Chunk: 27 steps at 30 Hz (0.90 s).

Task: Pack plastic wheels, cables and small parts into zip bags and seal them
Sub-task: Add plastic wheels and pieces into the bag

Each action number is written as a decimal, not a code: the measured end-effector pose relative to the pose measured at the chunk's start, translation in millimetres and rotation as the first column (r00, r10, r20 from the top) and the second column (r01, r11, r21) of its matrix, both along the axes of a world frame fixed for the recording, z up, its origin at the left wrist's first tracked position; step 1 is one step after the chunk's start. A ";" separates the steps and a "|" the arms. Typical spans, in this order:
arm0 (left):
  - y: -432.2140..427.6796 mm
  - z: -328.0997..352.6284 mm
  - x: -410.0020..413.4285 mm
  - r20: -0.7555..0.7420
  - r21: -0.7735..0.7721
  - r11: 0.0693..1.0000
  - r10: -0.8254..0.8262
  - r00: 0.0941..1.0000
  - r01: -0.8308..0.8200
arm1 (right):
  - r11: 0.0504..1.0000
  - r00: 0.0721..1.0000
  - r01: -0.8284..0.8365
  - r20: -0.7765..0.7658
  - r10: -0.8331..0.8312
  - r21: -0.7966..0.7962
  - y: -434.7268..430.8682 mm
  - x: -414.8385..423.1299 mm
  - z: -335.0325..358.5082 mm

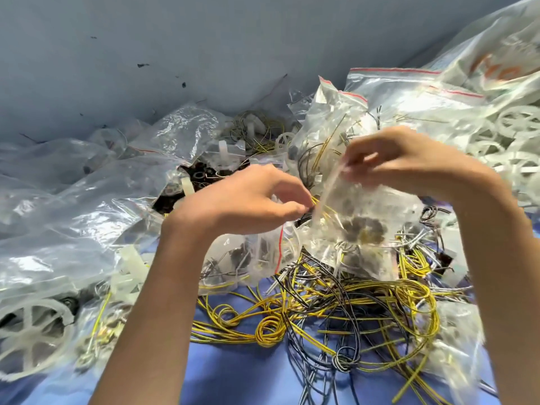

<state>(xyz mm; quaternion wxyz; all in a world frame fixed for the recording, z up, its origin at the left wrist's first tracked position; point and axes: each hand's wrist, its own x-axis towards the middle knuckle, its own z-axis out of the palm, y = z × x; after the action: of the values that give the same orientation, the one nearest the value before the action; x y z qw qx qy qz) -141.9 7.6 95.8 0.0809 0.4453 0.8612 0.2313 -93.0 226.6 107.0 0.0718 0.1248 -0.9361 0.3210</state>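
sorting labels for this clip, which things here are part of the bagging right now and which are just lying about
In the job: left hand, pinching a yellow cable; right hand, pinching the zip bag.

Lying about: loose cables on the blue cloth; white wheel, lower left; filled bags behind; bag of wheels, far right.

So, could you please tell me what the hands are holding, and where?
A clear zip bag: right hand pinches its upper edge, left hand its left edge.

Yellow & black cables (336, 311) lie tangled on blue surface. Above them a clear zip bag (336, 200), crumpled, w/ dark small parts (365, 229) inside; mouth prob. open. White spoked wheel (32, 328) lies far left.
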 end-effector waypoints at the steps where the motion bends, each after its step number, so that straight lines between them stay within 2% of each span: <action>1: 1.1 -0.4 0.1 0.036 0.007 1.000 0.000 0.999 0.000 | 0.992 0.996 0.024 -0.078 -0.034 -0.123 -1.1 0.4 1.9; 4: 1.5 -4.5 -3.3 0.138 0.098 0.995 0.005 0.990 -0.019 | 0.929 0.979 0.018 -0.181 -0.090 -0.369 -6.2 -2.3 5.7; 7: 0.5 -9.7 -7.3 0.259 0.256 0.966 -0.034 0.965 -0.035 | 0.784 0.983 -0.042 -0.168 -0.080 -0.620 -15.4 -4.6 8.9; 9: -2.0 -11.4 -8.5 0.313 0.352 0.934 -0.060 0.948 -0.057 | 0.699 0.985 -0.056 -0.156 -0.080 -0.713 -21.6 -6.6 8.9; 11: -3.4 -11.9 -8.5 0.325 0.397 0.916 -0.093 0.941 -0.046 | 0.673 0.986 -0.043 -0.139 -0.089 -0.738 -27.0 -8.2 8.4; 16: 2.0 -12.2 -7.9 0.307 0.505 0.858 -0.075 0.949 -0.095 | 0.660 0.984 0.005 -0.113 -0.137 -0.752 -36.6 -10.4 9.0; 19: 5.1 -11.2 -11.0 0.291 0.575 0.800 -0.004 0.957 -0.172 | 0.742 0.989 0.027 -0.091 -0.117 -0.670 -37.9 -12.0 6.2; 22: 8.6 -7.5 -12.7 0.276 0.708 0.649 0.108 0.955 -0.278 | 0.847 0.998 -0.032 0.030 0.057 -0.531 -36.7 -8.0 0.4; 24: 10.6 -6.1 -13.4 0.255 0.759 0.578 0.158 0.954 -0.299 | 0.875 0.984 -0.082 0.101 0.148 -0.478 -41.4 -4.8 -2.4; 27: 12.6 -7.8 -14.8 0.243 0.740 0.592 0.207 0.948 -0.319 | 0.933 0.993 -0.088 0.039 0.108 -0.350 -47.0 -4.9 -3.7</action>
<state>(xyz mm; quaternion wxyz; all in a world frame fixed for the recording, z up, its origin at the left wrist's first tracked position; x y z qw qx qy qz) -156.7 20.2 88.0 -0.0956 0.2883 0.7278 0.6149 -97.9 179.6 103.3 0.0497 0.1474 -0.8589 0.4880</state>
